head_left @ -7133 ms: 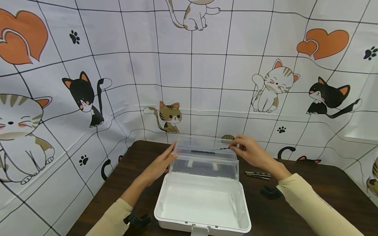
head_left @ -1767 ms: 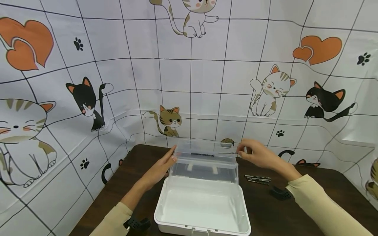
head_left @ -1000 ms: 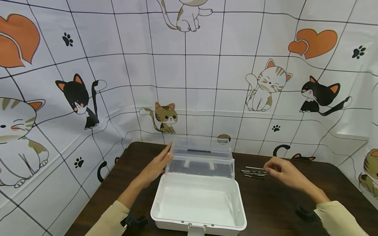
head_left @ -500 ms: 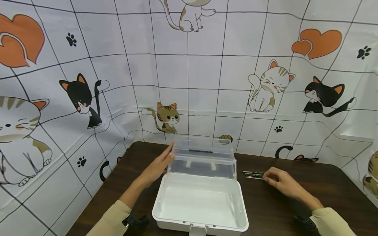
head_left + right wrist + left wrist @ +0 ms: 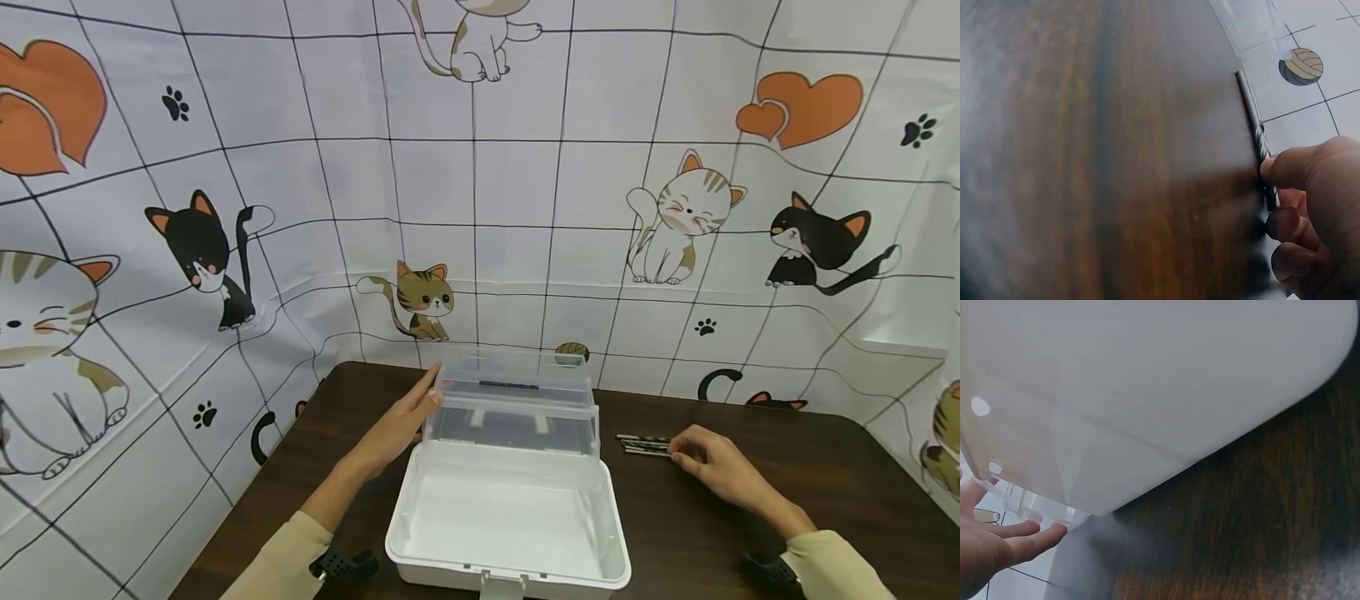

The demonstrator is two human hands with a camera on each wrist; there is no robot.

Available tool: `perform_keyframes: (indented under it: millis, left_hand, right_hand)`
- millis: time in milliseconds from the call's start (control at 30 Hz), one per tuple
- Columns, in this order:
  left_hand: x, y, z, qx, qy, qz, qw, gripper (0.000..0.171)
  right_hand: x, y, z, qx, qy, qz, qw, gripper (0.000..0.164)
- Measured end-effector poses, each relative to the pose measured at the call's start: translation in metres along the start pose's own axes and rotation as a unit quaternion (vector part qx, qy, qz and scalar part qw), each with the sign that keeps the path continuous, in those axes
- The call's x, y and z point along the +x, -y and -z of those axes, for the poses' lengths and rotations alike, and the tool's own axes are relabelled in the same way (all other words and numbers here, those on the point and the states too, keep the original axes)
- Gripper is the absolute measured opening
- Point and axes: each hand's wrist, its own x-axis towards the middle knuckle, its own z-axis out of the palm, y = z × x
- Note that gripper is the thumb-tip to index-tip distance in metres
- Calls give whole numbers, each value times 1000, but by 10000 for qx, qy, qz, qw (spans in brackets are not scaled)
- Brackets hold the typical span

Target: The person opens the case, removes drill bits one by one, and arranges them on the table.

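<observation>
A white box (image 5: 510, 575) stands on the table with its clear lid (image 5: 517, 421) tipped back. In the lid lies one dark drill bit (image 5: 508, 385). My left hand (image 5: 393, 429) touches the lid's left edge, its fingers fairly straight; in the left wrist view the left hand (image 5: 1004, 547) sits beside the clear plastic. To the right of the box, several metal drill bits (image 5: 641, 444) lie side by side. Their right ends are at my right hand (image 5: 720, 467). In the right wrist view, the right hand (image 5: 1316, 200) pinches a spiral drill bit (image 5: 1249, 100) with thumb and fingers.
The dark wooden table (image 5: 697, 542) carries the box. Behind it hangs a white sheet (image 5: 517, 183) printed with cats and grid lines. At the box's front is a latch (image 5: 502, 586). Black wrist straps (image 5: 343, 564) are on both arms.
My right hand has moved from the lid to the table on the right, carrying a drill bit down to the others. It hardly moves over the last half second. The left hand stays at the lid.
</observation>
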Motion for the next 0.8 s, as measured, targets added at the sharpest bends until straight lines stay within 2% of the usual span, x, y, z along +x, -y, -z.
perform_keyframes:
  millis: [500,800]
  left_hand:
    - [-1,-2,0,-44,31,9,10000,60]
    - [-1,-1,-1,-93,32,17,9999,60]
  right_hand:
    - [-5,-1,-6,359,-118,-1044,9938,9]
    - [-6,-1,-6,390,-291,-1036,9934,8]
